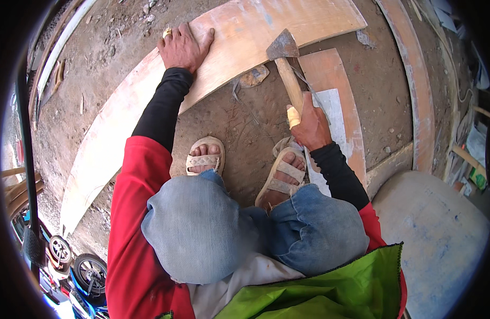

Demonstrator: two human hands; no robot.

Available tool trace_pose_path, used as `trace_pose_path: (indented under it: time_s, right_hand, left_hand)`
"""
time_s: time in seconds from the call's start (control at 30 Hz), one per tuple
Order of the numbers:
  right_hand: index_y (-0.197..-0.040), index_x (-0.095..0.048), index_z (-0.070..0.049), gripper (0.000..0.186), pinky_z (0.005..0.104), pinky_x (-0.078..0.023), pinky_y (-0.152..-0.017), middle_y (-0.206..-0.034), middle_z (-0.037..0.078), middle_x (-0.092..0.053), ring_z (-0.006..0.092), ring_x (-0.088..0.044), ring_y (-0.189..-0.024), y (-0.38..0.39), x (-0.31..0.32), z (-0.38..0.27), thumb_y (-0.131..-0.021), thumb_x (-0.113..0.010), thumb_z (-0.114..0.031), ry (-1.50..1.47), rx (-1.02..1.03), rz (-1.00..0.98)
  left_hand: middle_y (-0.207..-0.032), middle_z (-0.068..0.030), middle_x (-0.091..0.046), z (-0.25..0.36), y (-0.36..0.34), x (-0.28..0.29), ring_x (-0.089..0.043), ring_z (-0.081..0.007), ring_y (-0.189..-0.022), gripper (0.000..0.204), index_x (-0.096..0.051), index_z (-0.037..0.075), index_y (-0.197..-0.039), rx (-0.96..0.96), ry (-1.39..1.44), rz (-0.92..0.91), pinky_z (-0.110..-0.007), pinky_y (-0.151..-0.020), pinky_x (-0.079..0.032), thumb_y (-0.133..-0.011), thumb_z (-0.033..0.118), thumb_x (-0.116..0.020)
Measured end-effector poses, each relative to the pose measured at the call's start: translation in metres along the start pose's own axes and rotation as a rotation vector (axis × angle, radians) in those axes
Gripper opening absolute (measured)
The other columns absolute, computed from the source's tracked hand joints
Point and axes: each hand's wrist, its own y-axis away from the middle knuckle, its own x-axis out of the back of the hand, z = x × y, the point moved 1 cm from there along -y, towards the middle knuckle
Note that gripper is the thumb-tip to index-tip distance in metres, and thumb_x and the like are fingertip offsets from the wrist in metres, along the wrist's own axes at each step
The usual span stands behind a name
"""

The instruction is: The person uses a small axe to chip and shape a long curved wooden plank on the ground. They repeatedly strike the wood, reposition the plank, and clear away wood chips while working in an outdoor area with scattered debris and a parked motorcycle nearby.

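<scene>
A long curved plywood board [239, 42] arcs across the ground in front of me, from the far right down to the left. My left hand [182, 49] grips its far edge, fingers bent over the rim and thumb on the top face. A yellowish band wraps one of its fingers. In my right hand [310, 125], closed round the wooden handle, is a hatchet [283, 45]. Its dark metal head is over the board's near edge; whether it touches the wood I cannot tell. Yellowish tape covers a finger of this hand too.
Under my right arm lies a smaller curved board [346, 101] with a white sheet [331, 114]. A long curved strip [415, 80] runs along the right. A worn, pale rounded surface [431, 234] is at lower right. Motorcycles [88, 274] stand at lower left. My sandalled feet are on dirt.
</scene>
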Motion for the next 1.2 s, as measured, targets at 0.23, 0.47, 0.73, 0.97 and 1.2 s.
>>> trace_pose_path:
  time_s: [0.23,0.47,0.73,0.97,1.2]
  right_hand:
    - [-0.133,-0.046,-0.002,0.043,0.0554,-0.057,-0.065,-0.085,0.03,-0.071,0.0524,-0.071,-0.078,0.024,0.021,0.004,-0.101,-0.067,-0.021,-0.341,0.407,0.578]
    - [-0.124,-0.047,-0.001,0.039,0.058,-0.054,-0.063,-0.082,0.031,-0.07,0.0526,-0.07,-0.075,0.004,-0.006,0.007,-0.1,-0.068,-0.025,0.026,0.193,0.128]
    - [-0.128,-0.048,-0.002,0.04,0.0585,-0.055,-0.063,-0.082,0.032,-0.069,0.0531,-0.07,-0.073,0.018,-0.004,0.006,-0.101,-0.068,-0.023,-0.063,0.304,0.355]
    - [-0.112,-0.046,-0.003,0.034,0.061,-0.054,-0.065,-0.079,0.029,-0.07,0.0529,-0.07,-0.074,-0.001,-0.017,0.026,-0.099,-0.068,-0.026,0.082,0.161,0.122]
    - [-0.117,-0.047,-0.003,0.037,0.0633,-0.054,-0.07,-0.08,0.033,-0.069,0.0554,-0.069,-0.079,-0.003,-0.018,0.028,-0.1,-0.067,-0.029,0.05,0.168,0.128]
  left_hand:
    - [-0.131,-0.0289,-0.066,-0.005,-0.004,-0.002,-0.059,-0.0452,-0.13,0.091,-0.058,-0.004,-0.136,-0.005,0.027,-0.036,-0.057,-0.115,-0.035,-0.097,0.078,-0.046]
    - [-0.127,-0.0259,-0.068,-0.006,-0.008,-0.011,-0.063,-0.0428,-0.125,0.088,-0.064,-0.001,-0.125,-0.021,0.015,0.121,-0.059,-0.112,-0.038,-0.096,0.08,-0.045]
    - [-0.126,-0.0254,-0.068,-0.006,-0.007,-0.012,-0.064,-0.0418,-0.122,0.091,-0.064,-0.002,-0.127,-0.022,-0.029,0.116,-0.056,-0.114,-0.036,-0.097,0.081,-0.042]
    - [-0.139,-0.0245,-0.063,-0.009,-0.006,-0.007,-0.054,-0.0453,-0.135,0.085,-0.059,-0.002,-0.138,0.004,0.002,-0.004,-0.056,-0.116,-0.036,-0.098,0.073,-0.05]
    - [-0.111,-0.0045,-0.069,0.013,0.109,0.041,-0.071,-0.0257,-0.091,0.026,-0.072,0.013,-0.111,-0.285,0.575,0.299,-0.036,-0.078,-0.056,-0.088,0.003,-0.075]
